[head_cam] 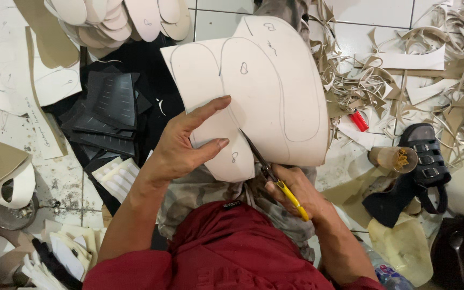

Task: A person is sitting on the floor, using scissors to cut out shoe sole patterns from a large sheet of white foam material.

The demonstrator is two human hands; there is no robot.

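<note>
A large cream sheet (267, 86) with pencilled sole outlines is held up over my lap. My left hand (181, 145) grips its lower left part, thumb on top and fingers spread along the edge. My right hand (291, 196) holds yellow-handled scissors (275, 177); the dark blades bite into the sheet's lower edge along a drawn line.
Cut cream soles (119, 19) pile at the top left, black ribbed sheets (108, 110) beside them. Beige offcut strips (404, 70) cover the tiled floor at right, with a red lighter (359, 120), a black sandal (428, 156) and a cardboard tube (393, 159).
</note>
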